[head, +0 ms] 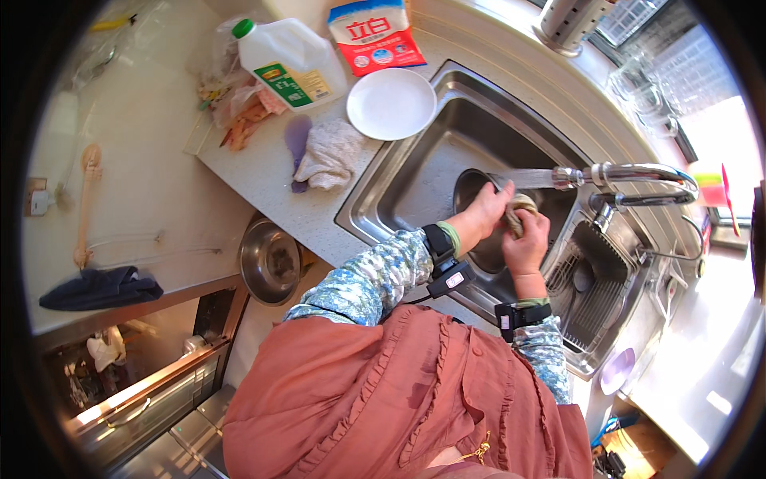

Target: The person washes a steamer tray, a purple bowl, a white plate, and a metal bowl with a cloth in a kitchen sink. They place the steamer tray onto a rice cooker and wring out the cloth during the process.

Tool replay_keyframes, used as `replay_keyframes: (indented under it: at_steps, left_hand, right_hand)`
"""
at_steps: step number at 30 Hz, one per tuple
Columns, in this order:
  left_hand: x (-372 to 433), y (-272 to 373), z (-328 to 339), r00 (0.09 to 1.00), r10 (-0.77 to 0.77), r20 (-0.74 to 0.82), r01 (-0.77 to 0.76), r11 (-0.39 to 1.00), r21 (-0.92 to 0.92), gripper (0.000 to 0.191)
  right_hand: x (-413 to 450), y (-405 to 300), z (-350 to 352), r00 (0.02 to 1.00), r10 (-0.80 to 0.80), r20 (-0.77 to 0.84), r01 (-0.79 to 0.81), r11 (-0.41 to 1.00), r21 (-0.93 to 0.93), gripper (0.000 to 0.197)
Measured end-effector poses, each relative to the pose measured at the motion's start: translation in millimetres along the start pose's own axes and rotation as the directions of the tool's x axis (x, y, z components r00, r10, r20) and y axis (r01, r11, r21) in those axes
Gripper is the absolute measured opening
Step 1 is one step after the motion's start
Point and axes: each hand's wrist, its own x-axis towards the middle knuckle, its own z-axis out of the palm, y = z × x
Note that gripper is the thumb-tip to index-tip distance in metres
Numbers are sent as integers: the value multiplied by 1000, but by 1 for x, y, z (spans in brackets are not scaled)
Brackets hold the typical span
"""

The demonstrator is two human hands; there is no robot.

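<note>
Both my hands are over the left basin of a stainless steel sink [398, 179]. My right hand [528, 242] is closed around a bunched, brownish cloth [518, 209]. Close against it, my left hand [483, 209] reaches over a round metal bowl [465, 187] in the basin. Whether its fingers grip the bowl or the cloth is hidden. Water [526, 178] streams from the chrome faucet [646, 173] right beside my left fingertips. My hands and forearms cover part of the bowl.
A white plate [392, 103] rests by the sink's corner, near a grey rag [335, 154], a purple utensil [297, 141], a plastic jug [293, 60] and a detergent bag [377, 36]. The right basin holds a drain rack [589, 299] with a ladle. A metal basin [270, 260] hangs below the counter's edge.
</note>
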Motion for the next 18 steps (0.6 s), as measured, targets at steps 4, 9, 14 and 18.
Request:
replay_keyframes:
  at_steps: [4, 9, 14, 18]
  left_hand:
    - [2, 12, 0, 1000, -15, 4, 16, 964, -264, 17]
    - [9, 2, -7, 998, 56, 4, -55, 991, -124, 25]
    - [25, -9, -19, 955, 293, -44, -276, 934, 226, 27]
    - [6, -4, -10, 895, 444, 30, -381, 729, 568, 30]
  right_hand:
    - [-1, -2, -2, 995, -93, 40, 91, 994, 54, 30]
    - [4, 3, -8, 972, -180, 153, 156, 975, 157, 29]
    - [34, 10, -8, 969, -227, 97, 225, 974, 33, 24]
    - [71, 45, -8, 996, 2, 93, -9, 998, 70, 18]
